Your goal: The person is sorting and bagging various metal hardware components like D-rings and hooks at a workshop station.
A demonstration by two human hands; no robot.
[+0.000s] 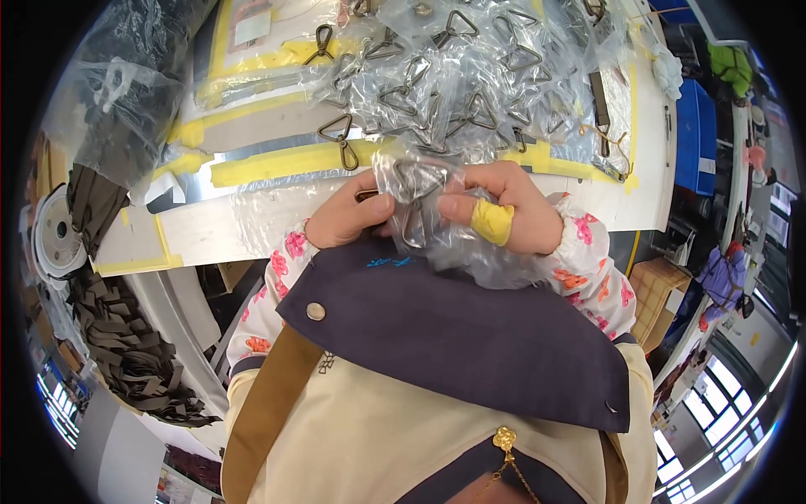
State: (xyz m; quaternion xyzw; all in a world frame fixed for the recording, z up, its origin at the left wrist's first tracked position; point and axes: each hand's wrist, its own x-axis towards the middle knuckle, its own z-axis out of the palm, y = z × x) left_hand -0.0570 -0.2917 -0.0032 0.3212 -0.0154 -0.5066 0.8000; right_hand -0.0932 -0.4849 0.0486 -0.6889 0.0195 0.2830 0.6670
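Both hands are close together at the table's near edge, with a clear plastic bag (432,218) between them. Inside it shows a dark metal snap hook with a triangular loop (422,178). My left hand (348,214) pinches the bag's left side, its thumb on the plastic; part of another metal piece (367,195) shows by its fingers. My right hand (508,206) grips the bag's right side, a yellow wrap (493,222) around one finger. Just beyond my left hand lies a loose snap hook (340,141). Several more bagged hooks (478,109) are heaped further back.
The white table (210,239) carries strips of yellow tape (277,164). Left stand a large plastic bag (117,92) and a round white device (57,231); below is a heap of dark strap pieces (126,344). On the right are a blue bin (695,139) and a carton (657,301).
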